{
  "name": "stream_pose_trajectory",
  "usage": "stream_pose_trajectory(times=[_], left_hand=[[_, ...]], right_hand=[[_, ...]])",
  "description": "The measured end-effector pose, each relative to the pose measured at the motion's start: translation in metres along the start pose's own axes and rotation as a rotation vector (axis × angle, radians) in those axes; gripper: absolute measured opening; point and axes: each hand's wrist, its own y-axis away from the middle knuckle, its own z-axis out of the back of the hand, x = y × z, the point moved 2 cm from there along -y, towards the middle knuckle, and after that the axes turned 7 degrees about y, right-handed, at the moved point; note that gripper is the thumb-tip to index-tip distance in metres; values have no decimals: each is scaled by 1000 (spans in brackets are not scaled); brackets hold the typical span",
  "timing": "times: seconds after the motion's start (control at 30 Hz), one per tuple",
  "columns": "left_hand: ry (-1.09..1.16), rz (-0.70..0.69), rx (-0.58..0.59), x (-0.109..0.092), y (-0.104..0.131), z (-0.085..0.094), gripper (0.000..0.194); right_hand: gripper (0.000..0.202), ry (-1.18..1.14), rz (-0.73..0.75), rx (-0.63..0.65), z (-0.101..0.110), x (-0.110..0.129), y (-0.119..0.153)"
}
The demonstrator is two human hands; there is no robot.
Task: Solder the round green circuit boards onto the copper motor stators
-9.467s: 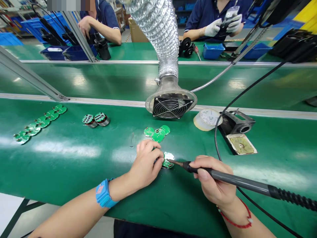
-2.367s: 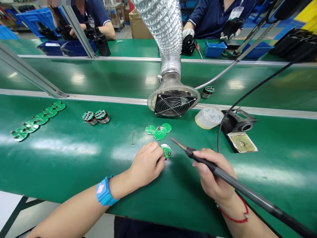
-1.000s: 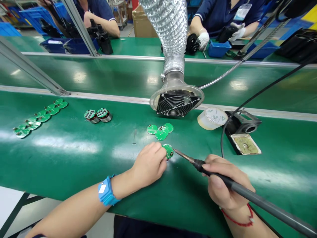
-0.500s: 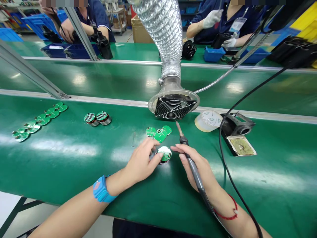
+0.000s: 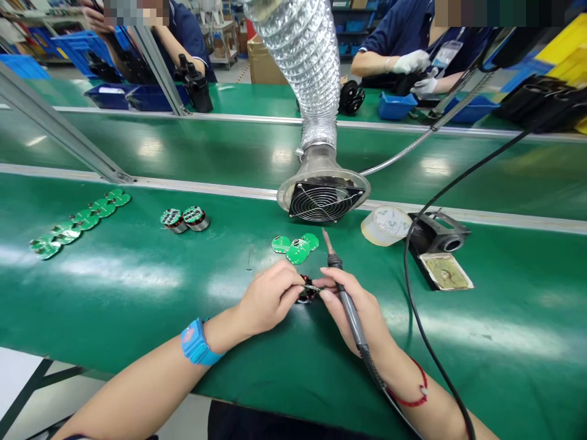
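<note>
My left hand (image 5: 270,296) pinches the left edge of a round green circuit board (image 5: 312,287), seen nearly edge-on. Below the board sits a round part with copper-coloured windings (image 5: 304,297), like a motor stator, partly hidden by my fingers. My right hand (image 5: 355,305) is closed around a soldering iron (image 5: 349,305), its tip pointing up and away from me. The thumb and fingertips of that hand also reach the board's right edge. Just beyond my hands lie several loose round green boards (image 5: 299,249), overlapping on the green bench.
A fume extractor hood (image 5: 323,195) hangs low above the bench. To the right are a tape roll (image 5: 386,226), an iron stand with sponge (image 5: 444,271) and a black cable (image 5: 413,293). Two board-topped motor parts (image 5: 186,219) and a board row (image 5: 82,219) lie left. Co-workers sit opposite.
The round board, lying flat on the wound part before, is now tilted up edge-on between my fingers. My right fingertips have come in to its right edge, the soldering iron still in hand.
</note>
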Motion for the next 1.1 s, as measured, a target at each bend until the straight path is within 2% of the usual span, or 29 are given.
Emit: stream_pose_trajectory(times=[0.13,0.3,0.37,0.43,0.53,0.57,0.67,0.77,0.9,1.0,1.1], left_hand=[[-178,-263,-6,-5,5,-5,25],[-183,-335,77,-6,9,-7,24],[-116,-276,86,-5,11,-7,19],[-46,-125,54,-3,12,-9,13],[-14,166,58,3,13,-19,46],[-13,243,84,4,13,-24,50],[4,387,178,7,10,-31,43],[101,421,230,10,6,-25,48],[329,342,315,13,5,-15,58],[313,361,255,16,9,-13,58],[287,405,218,19,12,-16,59]], right_hand=[[39,-70,-85,104,-6,3,1],[47,-229,-168,165,-8,5,1],[47,-231,-190,173,-6,5,2],[46,-187,-190,169,-4,5,1],[47,-135,-156,155,-2,4,1],[47,-121,-135,152,-1,4,1],[49,-53,-31,135,0,3,0],[50,52,78,128,4,2,0],[50,189,209,157,11,3,-2],[50,265,299,144,13,5,-4],[48,280,328,132,9,5,-6]])
